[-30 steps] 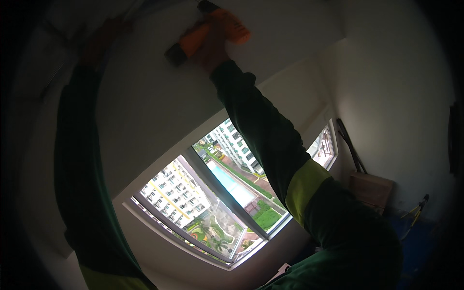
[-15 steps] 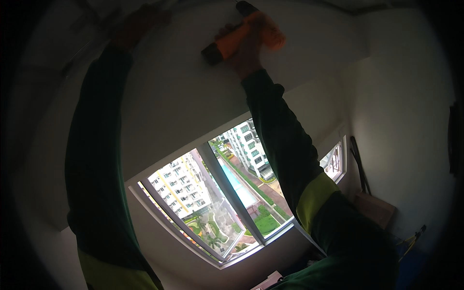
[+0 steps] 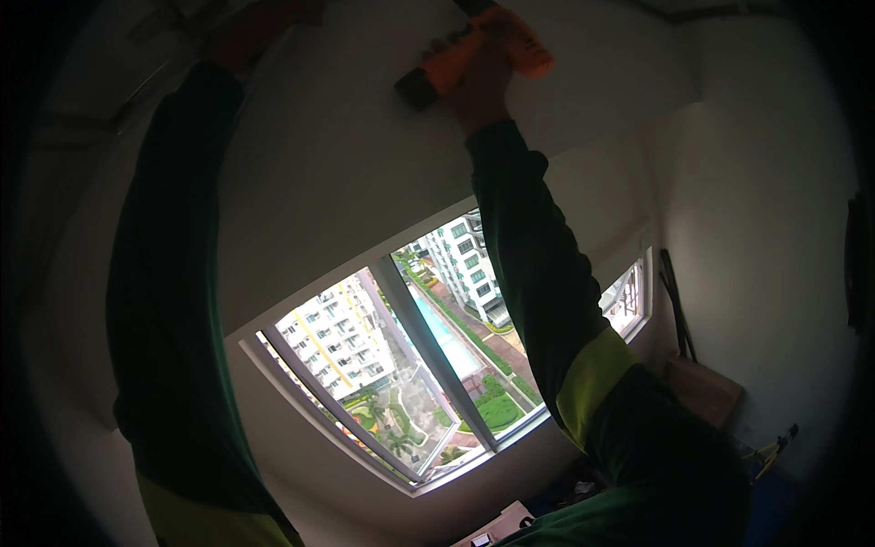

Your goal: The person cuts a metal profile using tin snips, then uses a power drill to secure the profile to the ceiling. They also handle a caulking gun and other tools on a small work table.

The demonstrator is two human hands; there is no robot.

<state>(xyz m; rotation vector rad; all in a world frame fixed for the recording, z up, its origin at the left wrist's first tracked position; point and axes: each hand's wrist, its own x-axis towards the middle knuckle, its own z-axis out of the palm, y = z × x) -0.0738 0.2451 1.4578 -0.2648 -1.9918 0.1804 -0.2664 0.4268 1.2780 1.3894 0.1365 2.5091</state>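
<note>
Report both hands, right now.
Left hand: raised in shadow; open or closed cannot be told.
Right hand: closed around the handle of an orange-and-black drill.

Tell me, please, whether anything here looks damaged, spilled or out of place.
Nothing stands out as damaged or spilled. The window looks askew, probably only because the view itself is tilted. The right hand grips the orange drill; around the left hand it is too dark to tell.
</note>
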